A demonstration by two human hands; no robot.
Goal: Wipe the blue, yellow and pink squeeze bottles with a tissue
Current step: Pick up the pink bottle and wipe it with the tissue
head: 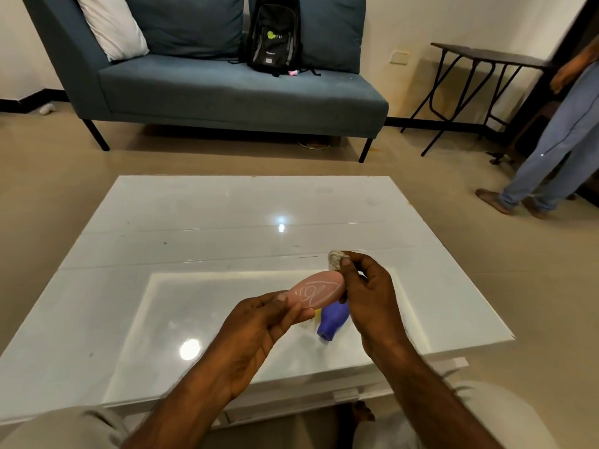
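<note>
Above the glossy white surface (201,222), the left hand (259,322) pinched the narrow end of a soft pink squeeze bottle (319,291) with white scribbles. The right hand (366,296) pinched a crumpled white tissue (335,258) against its far end. A blue squeeze bottle (332,320) lay beneath on the surface, a sliver of yellow bottle (318,313) beside it.

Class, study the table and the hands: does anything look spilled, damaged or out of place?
No spill or damage shows. The blue bottle lies on its side on the white table, and the yellow one is almost hidden behind the pink bottle.
</note>
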